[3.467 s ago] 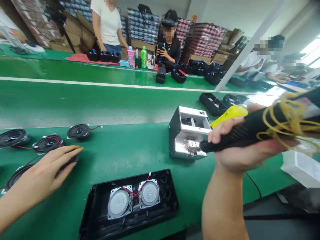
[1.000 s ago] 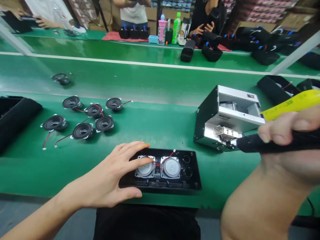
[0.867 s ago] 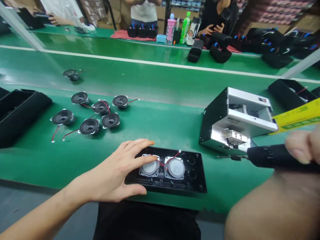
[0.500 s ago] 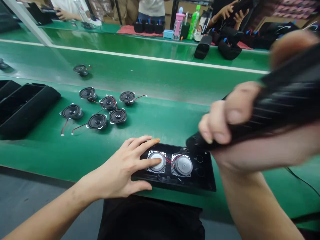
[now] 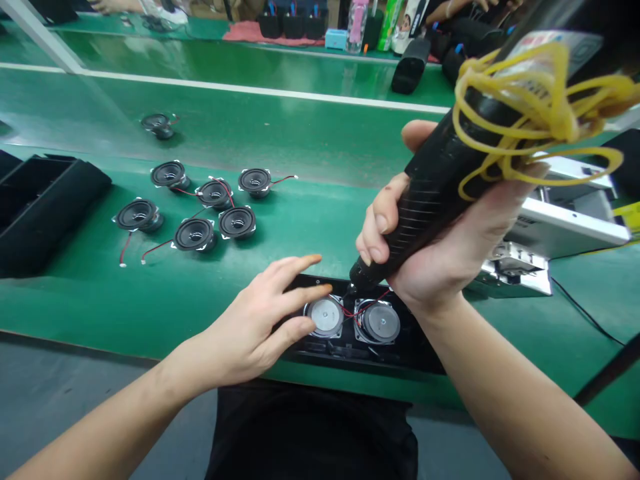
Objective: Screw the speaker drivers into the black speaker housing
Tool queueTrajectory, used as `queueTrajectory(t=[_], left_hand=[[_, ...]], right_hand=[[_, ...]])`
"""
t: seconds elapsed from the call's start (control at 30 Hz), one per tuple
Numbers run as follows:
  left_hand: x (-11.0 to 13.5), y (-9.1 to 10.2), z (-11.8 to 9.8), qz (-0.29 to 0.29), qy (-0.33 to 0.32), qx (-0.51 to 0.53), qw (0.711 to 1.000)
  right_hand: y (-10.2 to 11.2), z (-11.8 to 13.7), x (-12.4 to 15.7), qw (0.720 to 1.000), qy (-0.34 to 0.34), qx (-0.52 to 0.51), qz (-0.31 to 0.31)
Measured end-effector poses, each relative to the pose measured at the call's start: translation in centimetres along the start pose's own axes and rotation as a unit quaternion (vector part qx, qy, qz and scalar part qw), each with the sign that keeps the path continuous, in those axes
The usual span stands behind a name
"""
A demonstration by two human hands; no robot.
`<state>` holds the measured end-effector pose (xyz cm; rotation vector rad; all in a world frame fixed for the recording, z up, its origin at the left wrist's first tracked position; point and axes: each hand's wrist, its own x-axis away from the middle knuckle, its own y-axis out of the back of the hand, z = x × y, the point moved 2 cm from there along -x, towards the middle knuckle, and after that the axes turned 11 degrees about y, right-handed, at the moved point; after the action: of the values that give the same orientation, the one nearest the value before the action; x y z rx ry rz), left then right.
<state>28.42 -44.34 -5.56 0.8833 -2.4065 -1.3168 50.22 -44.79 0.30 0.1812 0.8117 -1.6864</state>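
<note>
My right hand (image 5: 440, 240) is wrapped round a black electric screwdriver (image 5: 425, 193) that slants down to the left, with yellow elastic bands (image 5: 540, 113) tangled about its upper end. Its tip points at the space between two speaker drivers, near the upper corner of the left driver (image 5: 326, 316); exact contact is hard to see. The right driver (image 5: 381, 323) sits beside it, magnet side up, in a black speaker panel (image 5: 350, 353). Red wires run between the two. My left hand (image 5: 265, 313) is open, fingers spread over the panel's left end and the left driver's edge.
Several loose speaker drivers (image 5: 194, 235) with red leads lie cone up on the green bench (image 5: 320, 227). Black cabinets (image 5: 55, 207) stand at the left. A white metal device (image 5: 560, 220) is behind my right hand. Across the bench are bottles (image 5: 357, 27) and a co-worker's hands.
The screwdriver has swung more upright and its tip has shifted left, from the right driver towards the left one. My left fingers have drawn back from the left driver's middle.
</note>
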Motion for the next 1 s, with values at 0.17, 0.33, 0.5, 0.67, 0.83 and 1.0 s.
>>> queueTrajectory(t=[0.17, 0.33, 0.5, 0.67, 0.83, 1.0], left_hand=[[-1.2, 0.4, -0.3, 0.021, 0.031, -0.061, 0.997], [-1.8, -0.1, -0.4, 0.06, 0.037, -0.082, 0.994], [-2.0, -0.4, -0.3, 0.052, 0.042, -0.063, 0.996], [-2.1, -0.4, -0.4, 0.052, 0.047, -0.054, 0.996], [-2.0, -0.2, -0.5, 0.051, 0.05, -0.051, 0.996], [-2.2, -0.4, -0.4, 0.053, 0.056, -0.049, 0.996]], right_hand=[[-0.1, 0.1, 0.2, 0.999, -0.035, -0.005, -0.018], [-0.1, -0.2, 0.4, 0.999, -0.032, -0.007, -0.017], [-0.3, -0.1, 0.3, 0.999, -0.041, 0.019, -0.007], [-0.4, 0.1, 0.1, 0.998, -0.054, 0.041, -0.012], [-0.1, -0.5, 0.3, 0.999, -0.042, 0.028, -0.007], [0.4, -1.2, 0.5, 0.999, -0.003, 0.002, 0.036]])
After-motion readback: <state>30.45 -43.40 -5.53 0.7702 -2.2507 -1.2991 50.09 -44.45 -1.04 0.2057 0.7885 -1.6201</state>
